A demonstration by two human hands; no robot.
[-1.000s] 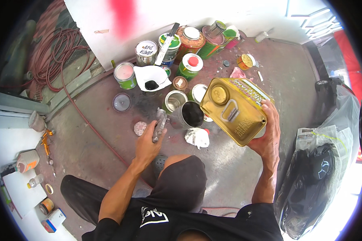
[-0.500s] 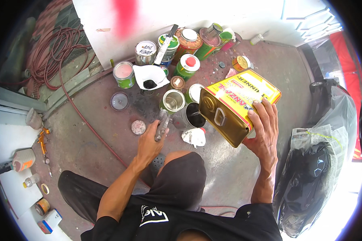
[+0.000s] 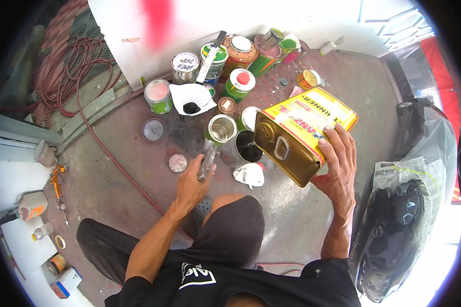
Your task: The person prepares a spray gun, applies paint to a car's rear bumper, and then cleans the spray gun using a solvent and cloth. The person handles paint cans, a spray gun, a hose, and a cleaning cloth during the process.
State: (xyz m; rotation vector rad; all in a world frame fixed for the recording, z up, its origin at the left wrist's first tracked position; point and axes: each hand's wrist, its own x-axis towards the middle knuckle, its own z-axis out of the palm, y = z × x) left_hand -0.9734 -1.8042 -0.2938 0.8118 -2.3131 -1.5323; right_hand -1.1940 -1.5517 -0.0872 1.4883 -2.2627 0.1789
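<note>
My left hand [image 3: 193, 180] is closed on the grey handle of a spray gun [image 3: 208, 158], whose open metal cup [image 3: 235, 153] has a dark inside. My right hand [image 3: 336, 166] grips a yellow and gold rectangular metal can [image 3: 312, 123] from the right, tilted over that cup, and a thin stream of liquid seems to fall from its lower left corner into it. Just behind the cup stands an open silver-lined tin [image 3: 221, 125], with a lidded tin [image 3: 250, 115] beside it. A crumpled white cloth [image 3: 248, 174] lies below the cup.
Several paint tins [image 3: 239, 84] crowd along the white wall, with a white paper funnel [image 3: 179, 97] among them. A red hose [image 3: 112, 156] crosses the floor. An orange spray gun [image 3: 57, 187] lies at left. A plastic-covered black car part [image 3: 399, 225] is at right.
The yellow can has turned in my right hand, bringing its printed side upward and lowering the gold top toward me. My left hand and the spray gun have shifted slightly.
</note>
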